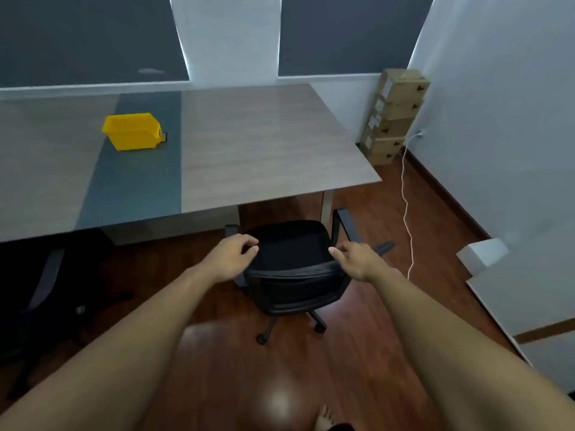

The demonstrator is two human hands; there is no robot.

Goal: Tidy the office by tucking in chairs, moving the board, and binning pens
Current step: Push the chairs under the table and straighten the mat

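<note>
A black office chair [289, 253] on castors stands on the wooden floor just in front of the grey desk [264, 144], its seat partly under the desk edge and its backrest towards me. My left hand [231, 256] hovers over the left end of the backrest top, fingers curled and apart, holding nothing. My right hand [356, 259] hovers at the right end of the backrest, fingers also loose. A yellow bin [132, 131] sits on the desk at the left, on a dark strip. No pens or board can be made out.
A second dark chair [40, 281] stands at the left by the desk. Stacked cardboard boxes [395, 116] fill the far right corner, with a white cable [406, 206] trailing down the wall onto the floor. White panels [529, 293] lean at the right.
</note>
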